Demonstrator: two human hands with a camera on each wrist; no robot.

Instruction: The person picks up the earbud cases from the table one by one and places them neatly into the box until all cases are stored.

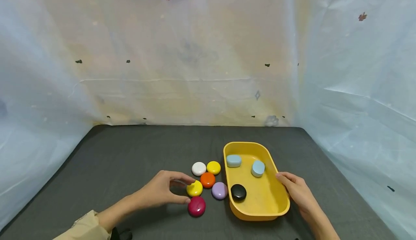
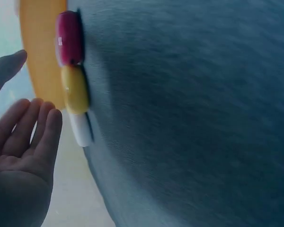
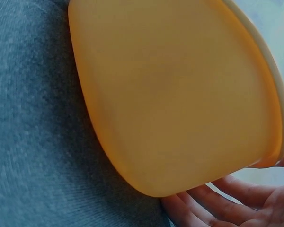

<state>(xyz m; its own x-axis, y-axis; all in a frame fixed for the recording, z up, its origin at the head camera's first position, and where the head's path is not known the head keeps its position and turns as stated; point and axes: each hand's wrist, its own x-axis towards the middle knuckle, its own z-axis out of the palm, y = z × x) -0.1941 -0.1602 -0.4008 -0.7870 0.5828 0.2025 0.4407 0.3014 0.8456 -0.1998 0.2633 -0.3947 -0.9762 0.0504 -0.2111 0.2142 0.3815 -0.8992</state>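
Note:
My left hand (image 1: 162,189) hovers at the left of a group of glossy round pieces, thumb and fingers apart with nothing held. Nearest to it are a yellow piece (image 1: 194,188) and a crimson piece (image 1: 196,206); the left wrist view shows a gap between hand and pieces. An orange piece (image 1: 207,180), a purple one (image 1: 219,191), a white one (image 1: 199,168) and a second yellow one (image 1: 213,167) lie close by. With its thumb at the rim and fingers against the outer wall, my right hand (image 1: 299,192) grips a yellow plastic container (image 1: 260,205).
Inside the container are a black round piece (image 1: 238,192) and two light blue pieces, one rounded (image 1: 233,161) and one short cylinder (image 1: 258,168). A dark grey cloth (image 1: 146,149) covers the table. Pale plastic sheeting (image 1: 195,52) hangs behind and at both sides.

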